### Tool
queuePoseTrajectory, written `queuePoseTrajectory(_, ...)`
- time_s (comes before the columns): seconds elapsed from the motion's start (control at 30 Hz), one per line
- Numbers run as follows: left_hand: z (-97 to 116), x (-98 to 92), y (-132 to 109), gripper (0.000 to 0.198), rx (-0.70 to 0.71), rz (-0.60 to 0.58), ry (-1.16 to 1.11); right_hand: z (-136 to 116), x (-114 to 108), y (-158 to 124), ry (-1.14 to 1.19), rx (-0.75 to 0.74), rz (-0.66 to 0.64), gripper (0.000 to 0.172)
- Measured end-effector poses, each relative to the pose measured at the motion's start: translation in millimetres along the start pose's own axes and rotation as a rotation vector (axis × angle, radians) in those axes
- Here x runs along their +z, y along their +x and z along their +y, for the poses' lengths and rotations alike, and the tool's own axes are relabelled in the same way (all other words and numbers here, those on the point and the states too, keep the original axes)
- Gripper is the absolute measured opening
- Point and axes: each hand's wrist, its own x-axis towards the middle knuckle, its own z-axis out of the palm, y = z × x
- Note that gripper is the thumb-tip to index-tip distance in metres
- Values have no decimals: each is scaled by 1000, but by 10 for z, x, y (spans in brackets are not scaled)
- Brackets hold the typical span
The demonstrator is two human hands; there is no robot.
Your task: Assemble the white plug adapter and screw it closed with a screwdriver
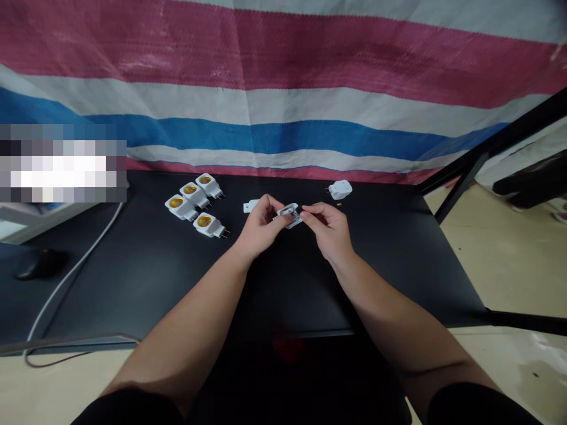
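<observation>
White plastic socket housing was pinched between the fingertips of your left hand and right hand; a slip could have knocked the tiny brass piece off the black surface.

Light: soft, even; no hard shadows on the striped tarp.
Exposure: your black tabletop goes near-black toward you.
Glare: pale sheen on the floor, lower right.
Distortion: wide-angle bowing at frame edges.
Blur: pixelated block at left.
Focus: your left hand and right hand acceptably sharp.
</observation>
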Motion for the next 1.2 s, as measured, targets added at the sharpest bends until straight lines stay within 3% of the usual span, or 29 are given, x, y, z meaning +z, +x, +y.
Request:
queuePoseTrajectory(0.43,-16,21,-7,35,26,4,-21,84,15,-15,113,-6,-12,14)
queuePoseTrajectory(0.83,-20,19,-4,37,43,-5,-11,65,32,-15,146,111,-9,25)
queuePoseTrajectory(1.2,0,19,0,34,-4,45,8,-67,-24,20,-25,133,-58,31)
